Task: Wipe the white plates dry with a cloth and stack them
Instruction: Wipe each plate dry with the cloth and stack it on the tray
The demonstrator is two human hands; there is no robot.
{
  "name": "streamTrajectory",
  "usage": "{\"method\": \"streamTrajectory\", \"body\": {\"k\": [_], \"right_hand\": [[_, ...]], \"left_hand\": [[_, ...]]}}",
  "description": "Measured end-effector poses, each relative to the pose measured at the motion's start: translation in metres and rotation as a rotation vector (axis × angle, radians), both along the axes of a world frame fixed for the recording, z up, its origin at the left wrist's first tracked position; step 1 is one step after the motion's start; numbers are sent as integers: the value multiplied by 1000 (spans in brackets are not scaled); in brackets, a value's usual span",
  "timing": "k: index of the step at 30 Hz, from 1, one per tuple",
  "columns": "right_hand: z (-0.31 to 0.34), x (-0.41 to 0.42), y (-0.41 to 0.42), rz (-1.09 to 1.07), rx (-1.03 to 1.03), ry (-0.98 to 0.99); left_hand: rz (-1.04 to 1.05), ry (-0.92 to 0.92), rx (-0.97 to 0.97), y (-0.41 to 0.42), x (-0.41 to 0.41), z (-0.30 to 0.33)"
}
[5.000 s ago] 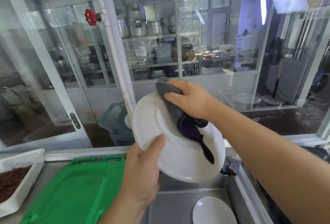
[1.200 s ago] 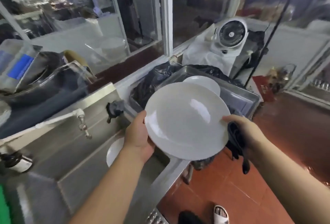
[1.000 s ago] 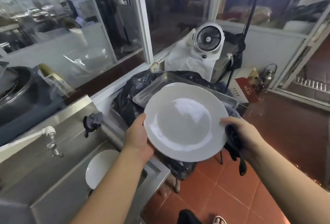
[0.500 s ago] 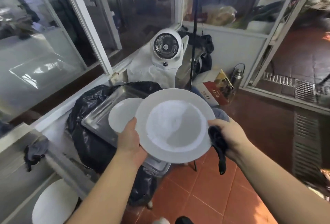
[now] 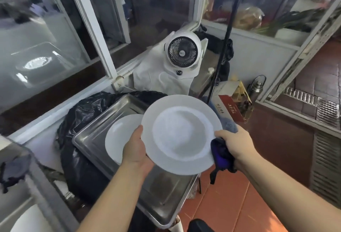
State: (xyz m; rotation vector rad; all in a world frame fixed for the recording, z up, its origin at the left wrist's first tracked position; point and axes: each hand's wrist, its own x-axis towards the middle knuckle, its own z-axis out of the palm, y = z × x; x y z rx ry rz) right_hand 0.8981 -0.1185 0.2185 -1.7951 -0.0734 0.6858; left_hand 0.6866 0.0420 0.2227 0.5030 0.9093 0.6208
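White plate (image 5: 181,133) held face-up by both rims above steel tray (image 5: 96,133). Left hand (image 5: 136,150) clamped on near-left rim; right hand (image 5: 235,144) closed around rim and dark cloth (image 5: 220,155). 1 more plate (image 5: 120,135) lying in tray, beside and below.

Both forearms reach forward, bare. The left hand (image 5: 137,150) grips with thumb on top; the right hand (image 5: 233,144) is curled closed.

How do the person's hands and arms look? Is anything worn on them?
Both are bare: the left hand and right hand have no gloves, rings or watch, and both forearms show no sleeves up to the picture's edge. Nails look short and unpainted.
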Motion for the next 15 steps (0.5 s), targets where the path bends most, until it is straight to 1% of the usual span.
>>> {"method": "streamTrajectory", "body": {"k": [3,6,10,15], "right_hand": [[-4,11,33,47,2,15],[-13,17,69,128,-29,4],[-34,21,122,274,-98,-60],[-75,26,184,451,-181,-109]], "left_hand": [[19,17,-9,20,-2,-7],[103,45,-29,36,-11,-20],[265,222,-106,56,-26,-43],[371,376,-91,79,-41,-76]]}}
